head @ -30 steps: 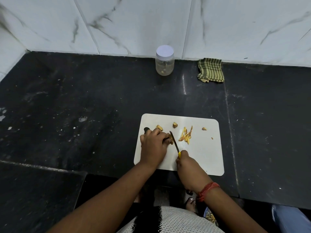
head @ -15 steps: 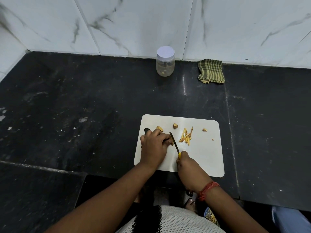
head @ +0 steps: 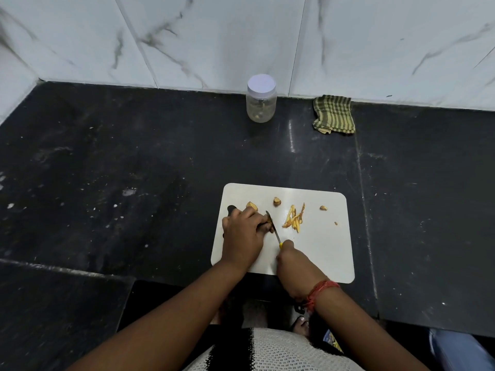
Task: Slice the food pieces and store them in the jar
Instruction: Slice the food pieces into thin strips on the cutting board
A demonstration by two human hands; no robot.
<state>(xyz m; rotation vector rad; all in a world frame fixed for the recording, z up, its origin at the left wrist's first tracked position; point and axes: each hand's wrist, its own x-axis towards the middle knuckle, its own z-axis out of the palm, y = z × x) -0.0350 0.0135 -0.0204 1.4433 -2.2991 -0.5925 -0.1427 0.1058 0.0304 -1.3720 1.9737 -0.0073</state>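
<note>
Food pieces (head: 294,220) lie on a white board (head: 324,253) atop black counter (head: 134,170), right hand (head: 293,262) gripping knife (head: 273,228).

left hand (head: 245,234) curled, right hand (head: 292,259) gripping

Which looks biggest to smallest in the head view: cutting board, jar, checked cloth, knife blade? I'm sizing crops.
1. White cutting board, clearly largest.
2-3. Lidded jar and checked cloth look alike; both sit farther from the camera, so unranked.
4. Knife blade, smallest.

Bare forearms, red thread band (head: 320,290) on R wrist, white knit top w/ black stripe, maybe crochet.
</note>
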